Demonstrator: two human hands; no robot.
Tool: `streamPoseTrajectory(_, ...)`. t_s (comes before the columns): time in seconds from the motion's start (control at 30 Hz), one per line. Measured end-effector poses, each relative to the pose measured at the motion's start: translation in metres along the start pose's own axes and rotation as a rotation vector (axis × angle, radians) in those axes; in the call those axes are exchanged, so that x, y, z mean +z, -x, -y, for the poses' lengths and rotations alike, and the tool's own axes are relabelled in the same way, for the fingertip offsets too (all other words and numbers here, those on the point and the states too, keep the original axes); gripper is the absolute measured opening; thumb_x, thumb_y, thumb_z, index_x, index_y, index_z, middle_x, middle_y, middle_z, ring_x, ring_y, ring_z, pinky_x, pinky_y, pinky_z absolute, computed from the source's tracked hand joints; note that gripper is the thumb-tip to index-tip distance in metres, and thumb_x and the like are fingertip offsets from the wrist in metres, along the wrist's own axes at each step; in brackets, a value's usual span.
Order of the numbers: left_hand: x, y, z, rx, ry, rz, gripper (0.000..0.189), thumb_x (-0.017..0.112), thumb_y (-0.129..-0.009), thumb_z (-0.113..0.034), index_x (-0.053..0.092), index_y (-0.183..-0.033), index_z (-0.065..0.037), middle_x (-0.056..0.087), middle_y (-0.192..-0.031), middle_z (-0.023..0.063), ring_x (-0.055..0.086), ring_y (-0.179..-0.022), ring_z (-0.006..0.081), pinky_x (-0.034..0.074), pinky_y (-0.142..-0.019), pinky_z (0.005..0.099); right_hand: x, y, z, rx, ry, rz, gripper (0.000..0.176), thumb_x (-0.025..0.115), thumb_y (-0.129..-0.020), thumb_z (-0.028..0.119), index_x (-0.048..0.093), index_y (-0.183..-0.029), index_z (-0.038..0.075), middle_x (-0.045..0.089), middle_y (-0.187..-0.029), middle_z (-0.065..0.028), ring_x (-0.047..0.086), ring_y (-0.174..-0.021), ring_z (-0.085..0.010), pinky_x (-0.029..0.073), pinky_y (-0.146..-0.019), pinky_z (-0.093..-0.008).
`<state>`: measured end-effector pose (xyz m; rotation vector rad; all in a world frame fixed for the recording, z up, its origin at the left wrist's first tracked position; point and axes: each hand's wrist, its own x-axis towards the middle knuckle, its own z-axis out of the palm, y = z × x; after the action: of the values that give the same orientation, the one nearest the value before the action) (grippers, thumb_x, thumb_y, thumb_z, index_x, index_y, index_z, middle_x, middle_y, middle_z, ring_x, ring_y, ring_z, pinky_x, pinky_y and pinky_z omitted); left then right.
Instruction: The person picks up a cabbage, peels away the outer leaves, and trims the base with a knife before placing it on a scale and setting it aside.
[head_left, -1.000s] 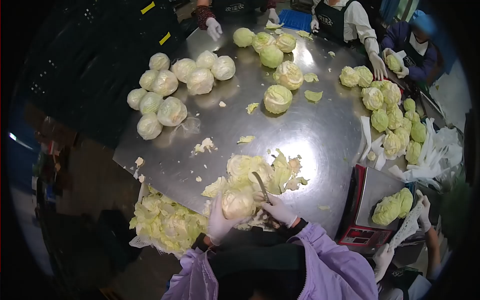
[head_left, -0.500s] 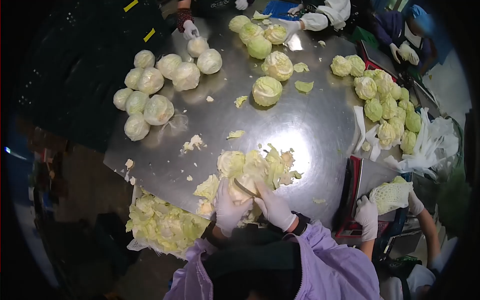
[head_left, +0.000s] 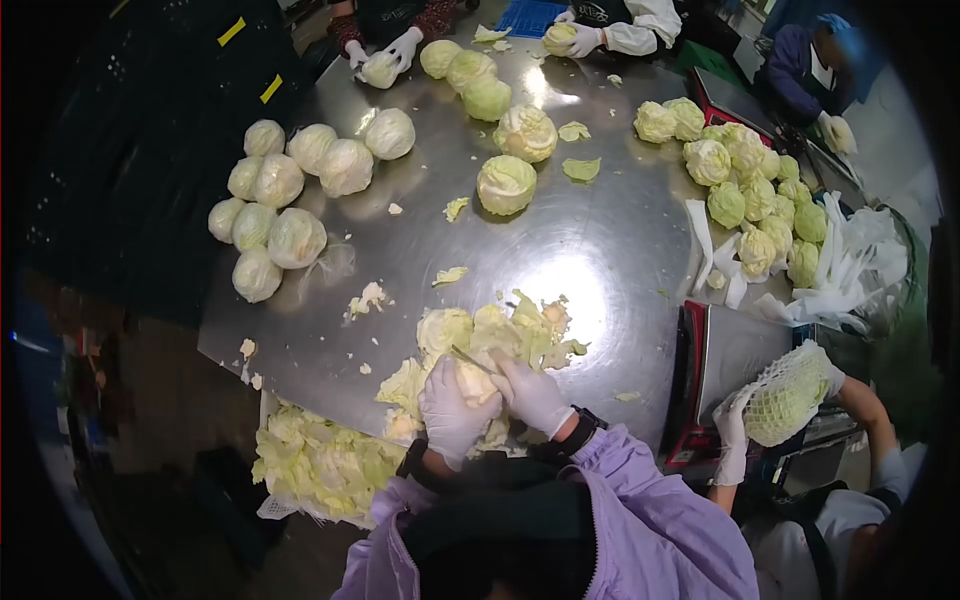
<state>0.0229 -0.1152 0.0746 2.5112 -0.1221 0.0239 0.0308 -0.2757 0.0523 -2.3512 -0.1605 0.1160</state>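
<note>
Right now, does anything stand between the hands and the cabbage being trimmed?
Nothing visible does. The left hand clasps the cabbage, and the right hand holds a knife against it. Cut leaves lie beside it.

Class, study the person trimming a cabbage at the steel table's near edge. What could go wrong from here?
1. The knife works close to the left hand gripping the cabbage; a slip might cut the glove.
2. Loose leaves piled near the table edge may slide off.
</note>
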Motion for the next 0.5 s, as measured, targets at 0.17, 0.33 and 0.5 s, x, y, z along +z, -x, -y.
streamPoseTrajectory(0.17,-0.003,0.003,0.002,0.034,-0.004,0.05,0.096,0.078,-0.065,-0.048,0.039,-0.133,0.006,0.045,-0.131,0.0241,0.045,-0.12,0.0382,0.034,-0.101,0.046,-0.012,-0.014,-0.025,0.132,-0.022,0.046,0.032,0.048,-0.096,0.03,0.055,-0.121,0.011,0.065,-0.092,-0.0197,0.063,-0.078,-0.0377,0.051,-0.066,-0.0437)
streamPoseTrajectory(0.33,-0.036,-0.001,0.051,0.003,0.385,0.199,0.09,0.084,-0.066,-0.025,0.036,-0.136,0.005,0.045,-0.134,0.0196,0.046,-0.124,0.0308,0.039,-0.104,0.0409,0.017,-0.02,-0.085,0.038,-0.092,-0.059,0.032,0.048,-0.097,0.034,0.056,-0.113,0.008,0.065,-0.082,-0.0201,0.063,-0.071,-0.0382,0.049,-0.066,-0.0427)
streamPoseTrajectory(0.5,-0.048,0.042,0.114,-0.179,0.879,0.308,0.092,0.074,-0.073,0.004,0.022,-0.148,-0.003,0.04,-0.141,0.012,0.046,-0.125,0.0218,0.043,-0.1,0.0329,0.028,-0.027,-0.069,0.13,-0.303,0.163,0.035,0.051,-0.095,0.036,0.055,-0.116,0.008,0.066,-0.081,-0.0187,0.065,-0.074,-0.0352,0.049,-0.068,-0.0418)
